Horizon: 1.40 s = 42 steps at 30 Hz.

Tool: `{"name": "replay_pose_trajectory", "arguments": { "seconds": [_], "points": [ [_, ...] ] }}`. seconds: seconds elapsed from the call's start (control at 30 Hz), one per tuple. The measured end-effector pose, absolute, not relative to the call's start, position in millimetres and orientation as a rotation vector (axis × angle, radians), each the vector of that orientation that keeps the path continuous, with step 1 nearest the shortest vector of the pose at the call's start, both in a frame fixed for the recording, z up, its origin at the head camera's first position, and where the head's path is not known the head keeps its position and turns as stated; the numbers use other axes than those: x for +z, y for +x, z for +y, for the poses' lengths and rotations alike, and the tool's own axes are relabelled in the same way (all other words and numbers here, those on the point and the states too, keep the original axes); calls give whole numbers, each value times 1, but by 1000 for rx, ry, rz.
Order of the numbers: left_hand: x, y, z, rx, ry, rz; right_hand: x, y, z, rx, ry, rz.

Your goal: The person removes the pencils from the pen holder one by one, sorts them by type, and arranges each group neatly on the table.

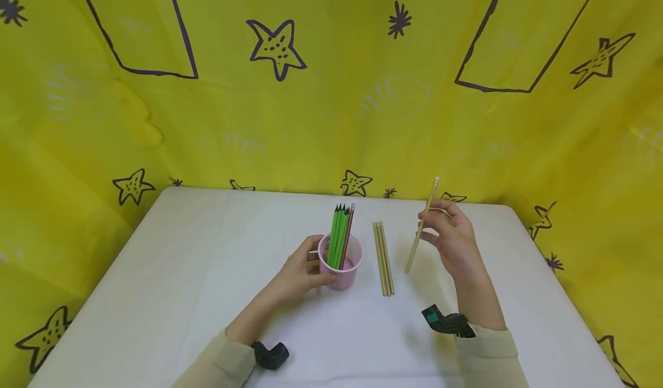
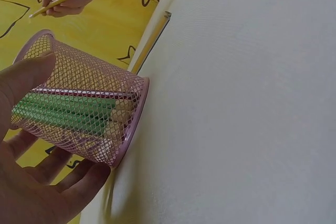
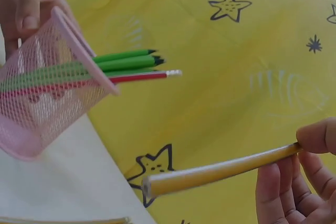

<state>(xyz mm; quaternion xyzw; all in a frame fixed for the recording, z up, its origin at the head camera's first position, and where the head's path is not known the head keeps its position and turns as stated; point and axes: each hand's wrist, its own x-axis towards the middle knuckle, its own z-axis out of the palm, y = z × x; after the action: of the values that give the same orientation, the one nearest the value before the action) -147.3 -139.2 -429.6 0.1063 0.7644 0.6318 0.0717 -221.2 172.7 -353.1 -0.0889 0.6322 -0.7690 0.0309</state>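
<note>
My left hand [image 1: 300, 272] grips a pink mesh pencil cup [image 1: 344, 281] around its side, thumb at the front and fingers behind. Several green pencils [image 1: 336, 241] with black tips up lean in the cup, along with a red pencil [image 1: 350, 224] whose white eraser end points up. In my right hand [image 1: 453, 235] a gold-yellow pencil [image 1: 414, 251] is pinched between thumb and fingers, tilted, to the right of the cup. Seen in the right wrist view, the held pencil [image 3: 220, 171] has its flat, unsharpened end facing the camera.
Between the cup and my right hand, several gold pencils [image 1: 384, 261] lie side by side on the white table [image 1: 207, 261]. A yellow curtain [image 1: 331, 100] with drawn stars hangs behind the table and at its sides. Black straps show at both wrists.
</note>
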Motion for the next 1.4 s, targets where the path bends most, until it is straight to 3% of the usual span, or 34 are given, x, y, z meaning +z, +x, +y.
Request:
{"name": "replay_pose_trajectory", "arguments": {
  "seconds": [1.4],
  "points": [
    [-433,-149,-140,1892,316,2292,-396,-241,171,-2026,-34,2149]
  ]
}}
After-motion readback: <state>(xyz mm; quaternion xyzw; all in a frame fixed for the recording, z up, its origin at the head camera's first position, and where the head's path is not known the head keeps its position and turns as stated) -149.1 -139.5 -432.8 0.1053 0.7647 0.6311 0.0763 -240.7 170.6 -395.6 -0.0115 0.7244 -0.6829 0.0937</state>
